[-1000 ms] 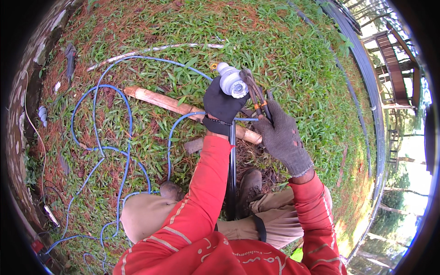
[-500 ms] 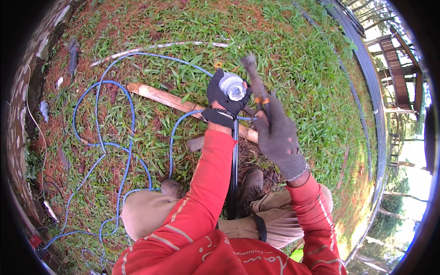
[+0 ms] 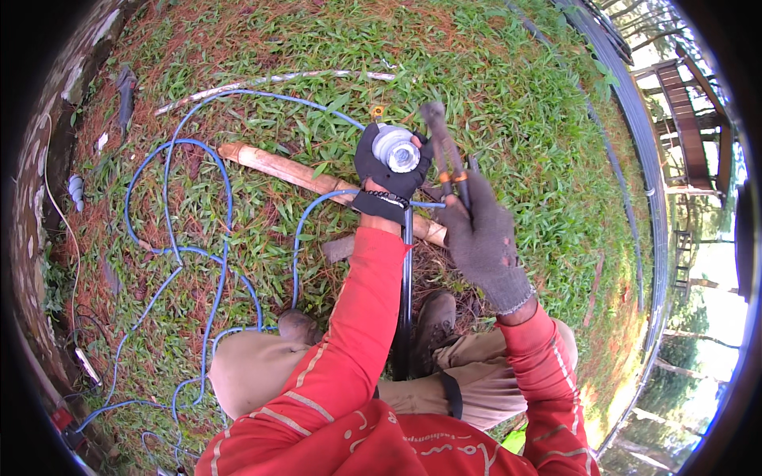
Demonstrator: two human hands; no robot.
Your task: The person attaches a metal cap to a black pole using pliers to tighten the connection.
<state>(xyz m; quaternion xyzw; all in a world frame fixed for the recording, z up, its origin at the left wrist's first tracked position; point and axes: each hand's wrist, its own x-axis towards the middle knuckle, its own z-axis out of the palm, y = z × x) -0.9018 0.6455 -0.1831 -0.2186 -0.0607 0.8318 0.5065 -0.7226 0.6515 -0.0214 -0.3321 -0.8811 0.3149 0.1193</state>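
Observation:
My left hand, in a black fingerless glove, is closed around a grey, ribbed, rounded piece with a pale, shiny round end facing up. A dark pole runs from below this hand down between my legs. In a grey knit glove, my right hand grips pincers with orange and black handles. Their worn metal head lies just right of the grey piece, apart from it. Blue hose passes behind my left hand.
A bamboo pole lies across the grass beneath my hands. Loops of blue hose spread at the left. Another grey ribbed piece sits by the stone edge. Dark pipes run along the right, near a wooden bench.
The grey piece has tilted and shifted slightly left and down in my left hand. The pincers' head has dipped a little; both arms stay almost in place.

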